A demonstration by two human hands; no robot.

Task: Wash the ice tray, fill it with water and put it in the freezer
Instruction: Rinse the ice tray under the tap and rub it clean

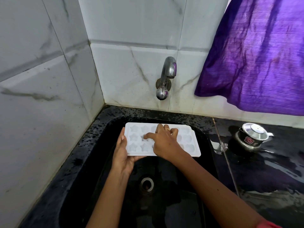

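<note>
A white ice tray (pixel 189 140) with star-shaped and rounded cups is held level over the black sink (pixel 102 145). My left hand (pixel 122 155) grips its left end, thumb on the rim and fingers underneath. On top of the tray lies my right hand (pixel 162 140), its fingers spread, the fingertips pressing into the cups near the middle-left. A ring shows on one finger. The metal tap (pixel 167 71) sticks out of the wall above the tray; no water runs from it.
The sink's drain (pixel 146 184) lies below the tray. A small steel pot with a lid (pixel 252 135) stands on the wet black counter (pixel 271 170) to the right. A purple cloth (pixel 256 55) hangs at upper right. White tiled walls close the left and back.
</note>
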